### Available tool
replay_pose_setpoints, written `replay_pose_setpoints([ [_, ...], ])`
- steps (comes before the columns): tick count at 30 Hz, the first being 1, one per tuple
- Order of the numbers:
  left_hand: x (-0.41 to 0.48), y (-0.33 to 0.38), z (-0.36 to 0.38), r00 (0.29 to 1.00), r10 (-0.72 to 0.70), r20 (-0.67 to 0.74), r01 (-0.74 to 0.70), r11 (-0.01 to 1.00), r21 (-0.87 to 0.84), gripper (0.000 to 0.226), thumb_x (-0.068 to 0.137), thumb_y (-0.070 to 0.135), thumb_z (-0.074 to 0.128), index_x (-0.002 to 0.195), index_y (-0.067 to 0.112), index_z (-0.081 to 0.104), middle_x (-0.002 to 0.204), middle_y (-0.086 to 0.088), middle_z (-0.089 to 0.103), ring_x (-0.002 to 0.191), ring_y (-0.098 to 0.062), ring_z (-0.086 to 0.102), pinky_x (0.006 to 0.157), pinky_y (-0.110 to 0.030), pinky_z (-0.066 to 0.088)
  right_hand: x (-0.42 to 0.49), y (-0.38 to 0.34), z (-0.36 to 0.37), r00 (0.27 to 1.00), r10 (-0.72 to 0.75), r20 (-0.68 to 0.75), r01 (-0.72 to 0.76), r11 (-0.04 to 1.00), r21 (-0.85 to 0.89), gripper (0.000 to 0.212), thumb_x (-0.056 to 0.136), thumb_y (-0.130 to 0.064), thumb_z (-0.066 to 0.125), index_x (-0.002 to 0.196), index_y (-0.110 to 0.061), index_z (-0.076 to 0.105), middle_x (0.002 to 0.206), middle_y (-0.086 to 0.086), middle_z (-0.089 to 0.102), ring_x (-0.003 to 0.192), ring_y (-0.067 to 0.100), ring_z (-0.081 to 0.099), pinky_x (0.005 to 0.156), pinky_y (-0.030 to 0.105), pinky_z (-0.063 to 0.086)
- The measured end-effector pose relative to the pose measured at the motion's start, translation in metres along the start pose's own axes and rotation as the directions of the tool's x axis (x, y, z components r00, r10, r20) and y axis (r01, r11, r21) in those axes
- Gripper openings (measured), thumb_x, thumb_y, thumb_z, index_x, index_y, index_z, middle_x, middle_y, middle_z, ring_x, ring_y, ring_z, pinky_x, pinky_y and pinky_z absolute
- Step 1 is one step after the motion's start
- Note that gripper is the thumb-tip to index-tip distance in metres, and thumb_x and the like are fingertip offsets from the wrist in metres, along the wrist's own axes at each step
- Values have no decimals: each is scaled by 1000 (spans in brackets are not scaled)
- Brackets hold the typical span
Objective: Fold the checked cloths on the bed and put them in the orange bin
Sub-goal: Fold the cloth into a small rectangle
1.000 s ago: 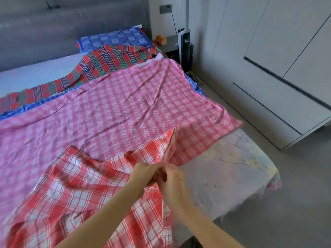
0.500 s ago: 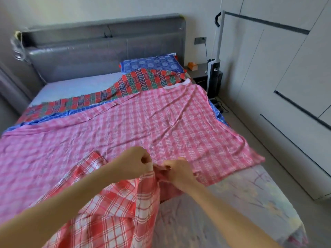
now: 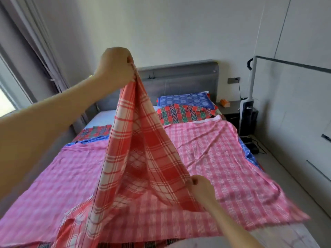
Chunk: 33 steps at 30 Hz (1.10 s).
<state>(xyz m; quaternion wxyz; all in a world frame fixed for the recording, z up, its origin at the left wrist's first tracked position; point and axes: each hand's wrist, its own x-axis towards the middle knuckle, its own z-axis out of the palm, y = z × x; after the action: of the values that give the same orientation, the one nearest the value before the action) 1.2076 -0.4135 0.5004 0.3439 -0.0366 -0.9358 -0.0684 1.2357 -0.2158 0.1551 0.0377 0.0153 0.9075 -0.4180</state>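
While it is pinched at its top by the left hand, which is raised high above the bed, the red cloth is hung in a long, tent-like drape. Its lower part is trailed onto the pink cloth near the foot of the bed. A lower edge of the red cloth is gripped by the right hand, with the fingers curled round the fabric just above the pink cloth. Both hands are thus clamped on the same cloth, well apart, one high and one low.

The pink cloth is spread flat over most of the bed, with creases across its middle. An edge of a blue cloth is seen beneath it along the right side. A tartan cloth is laid across the head end, touching the pillow, behind which the headboard is set. A dark checked strip at the bottom edge of the view is possibly another cloth; it is too cropped to be told.

Beside the bed on the right, a box is placed on the nightstand, and a vacuum is stood upright just beside it. A curtain is hung at the left.
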Motion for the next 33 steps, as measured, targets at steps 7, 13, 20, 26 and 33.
replay_pose_setpoints([
  [7, 52, -5, -70, 975, -24, -220, 42, 996, 77, 31, 86, -1, 40, 104, -6, 64, 113, -25, 60, 104, -41, 55, 81, -40, 44, 13, -12, -41, 994, -112, 12, 112, 994, -6, 32, 92, -39, 54, 78, -15, 69, 68, -1, 68, 60, 7, 61, 56, 25, 47],
  [13, 72, -57, -126, 936, -52, -349, 137, 965, 225, 22, 84, -5, 43, 87, -16, 62, 94, -37, 61, 90, -50, 57, 77, -48, 46, 68, -89, -177, 845, -105, -524, 157, 986, 57, 22, 89, -18, 58, 70, -13, 68, 63, 4, 63, 78, 34, 65, 54, 27, 36],
  [20, 78, -176, -128, 853, -309, -420, 448, 846, 289, 17, 79, 7, 57, 74, -7, 64, 74, -23, 56, 78, -43, 55, 74, -52, 49, 90, -229, -317, 464, -290, -837, 386, 917, -103, 25, 90, -16, 47, 74, -8, 64, 70, 12, 58, 66, 29, 52, 56, 29, 31],
  [26, 68, -206, -120, 763, -540, -354, 601, 795, 81, 10, 82, -5, 55, 80, -9, 63, 79, -27, 61, 75, -41, 61, 59, -39, 47, 109, -304, -351, 554, -443, -705, 408, 882, -234, 37, 89, -22, 57, 56, -11, 48, 55, 6, 48, 57, 25, 47, 48, 26, 24],
  [33, 69, -256, -87, 731, -678, 76, 628, 626, -462, 14, 83, -1, 67, 70, -2, 60, 40, -5, 59, 30, -11, 54, 39, -22, 50, 145, -301, -333, 839, -292, -460, 434, 868, 241, 15, 86, -9, 66, 73, -7, 59, 49, 6, 57, 35, 13, 53, 35, 18, 39],
])
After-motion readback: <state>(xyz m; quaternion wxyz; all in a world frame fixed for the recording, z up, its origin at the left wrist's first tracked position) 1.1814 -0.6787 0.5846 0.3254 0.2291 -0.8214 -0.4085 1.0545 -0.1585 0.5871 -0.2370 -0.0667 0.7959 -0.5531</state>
